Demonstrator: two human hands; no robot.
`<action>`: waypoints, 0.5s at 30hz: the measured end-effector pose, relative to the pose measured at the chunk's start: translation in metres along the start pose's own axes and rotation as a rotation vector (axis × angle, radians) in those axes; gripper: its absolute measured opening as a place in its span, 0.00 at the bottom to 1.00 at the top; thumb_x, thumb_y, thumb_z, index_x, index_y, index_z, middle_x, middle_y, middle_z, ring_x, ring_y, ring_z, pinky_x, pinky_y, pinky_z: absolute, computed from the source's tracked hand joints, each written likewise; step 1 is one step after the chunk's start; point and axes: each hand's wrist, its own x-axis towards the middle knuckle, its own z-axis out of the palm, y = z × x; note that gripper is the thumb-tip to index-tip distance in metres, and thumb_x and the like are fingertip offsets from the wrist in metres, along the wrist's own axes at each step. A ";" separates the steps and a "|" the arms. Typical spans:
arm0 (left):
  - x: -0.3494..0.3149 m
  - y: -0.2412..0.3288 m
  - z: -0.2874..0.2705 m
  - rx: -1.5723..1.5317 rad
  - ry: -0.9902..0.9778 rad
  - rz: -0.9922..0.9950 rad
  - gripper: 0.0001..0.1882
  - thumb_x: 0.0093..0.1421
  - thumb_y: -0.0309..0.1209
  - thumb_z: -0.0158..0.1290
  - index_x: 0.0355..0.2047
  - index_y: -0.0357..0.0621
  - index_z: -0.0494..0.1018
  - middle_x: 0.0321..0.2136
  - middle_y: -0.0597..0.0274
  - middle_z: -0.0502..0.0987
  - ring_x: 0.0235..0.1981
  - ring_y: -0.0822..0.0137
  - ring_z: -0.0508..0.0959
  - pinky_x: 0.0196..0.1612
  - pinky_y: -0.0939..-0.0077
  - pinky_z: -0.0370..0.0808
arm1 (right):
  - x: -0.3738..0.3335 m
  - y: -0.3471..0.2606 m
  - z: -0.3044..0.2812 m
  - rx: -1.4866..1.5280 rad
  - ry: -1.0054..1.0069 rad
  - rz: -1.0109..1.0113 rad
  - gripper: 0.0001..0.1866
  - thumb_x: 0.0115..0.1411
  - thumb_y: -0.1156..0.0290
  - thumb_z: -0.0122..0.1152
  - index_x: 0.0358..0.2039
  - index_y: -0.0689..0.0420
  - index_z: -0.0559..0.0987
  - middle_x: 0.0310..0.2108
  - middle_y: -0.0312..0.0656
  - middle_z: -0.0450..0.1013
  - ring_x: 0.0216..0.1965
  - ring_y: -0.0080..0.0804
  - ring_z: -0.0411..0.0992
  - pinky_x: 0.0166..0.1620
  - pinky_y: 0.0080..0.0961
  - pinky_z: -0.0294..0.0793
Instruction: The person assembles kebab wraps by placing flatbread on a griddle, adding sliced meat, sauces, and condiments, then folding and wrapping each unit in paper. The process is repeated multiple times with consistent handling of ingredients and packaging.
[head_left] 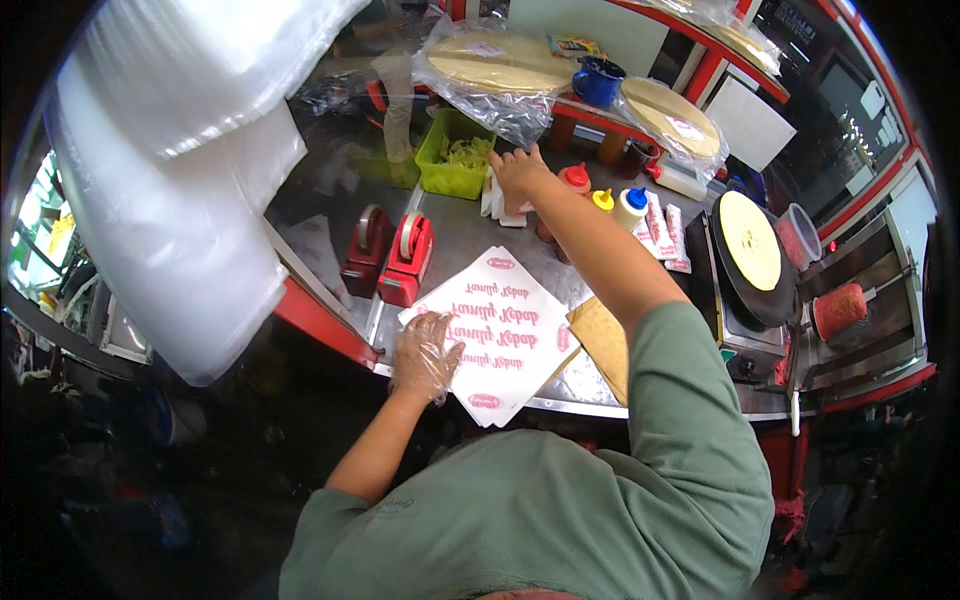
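Observation:
My left hand (426, 355), in a clear plastic glove, lies with its fingers spread on the left edge of a stack of white wrapping papers (495, 335) with red print. My right arm stretches across the counter. My right hand (520, 178), with no glove showing, is over some small white packets (490, 197) beside the green bin (455, 180) of shredded lettuce (466, 153). Its fingers look apart, though their undersides are hidden. A folded flatbread (603, 345) lies right of the papers, partly behind my right arm.
Two red tape dispensers (408, 260) stand left of the papers. Sauce bottles (630, 207) are beyond my right forearm. At right, a flatbread (750, 240) sits on a round black griddle (775, 300). Bagged flatbreads (500, 62) and a blue mug (599, 80) occupy the shelf. Plastic bags (175, 220) hang left.

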 end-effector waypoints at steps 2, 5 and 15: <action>-0.001 -0.001 0.009 -0.002 0.013 0.009 0.31 0.64 0.47 0.59 0.62 0.41 0.73 0.59 0.48 0.74 0.62 0.46 0.71 0.68 0.53 0.65 | 0.027 0.023 0.007 0.043 -0.092 0.002 0.75 0.36 0.50 0.85 0.78 0.51 0.45 0.68 0.53 0.66 0.70 0.51 0.63 0.69 0.61 0.57; -0.013 0.005 0.003 -0.082 0.084 -0.134 0.38 0.62 0.48 0.62 0.65 0.38 0.67 0.61 0.40 0.69 0.64 0.41 0.67 0.68 0.47 0.63 | 0.023 0.016 0.012 0.011 0.204 0.005 0.73 0.41 0.52 0.85 0.79 0.46 0.44 0.69 0.52 0.65 0.72 0.52 0.61 0.70 0.62 0.56; -0.065 0.019 -0.010 -0.161 -0.051 -0.284 0.47 0.62 0.49 0.62 0.70 0.29 0.57 0.62 0.25 0.64 0.62 0.29 0.66 0.68 0.40 0.62 | -0.156 -0.078 0.090 0.649 0.009 0.352 0.35 0.59 0.48 0.71 0.55 0.65 0.77 0.55 0.60 0.76 0.57 0.56 0.75 0.60 0.48 0.73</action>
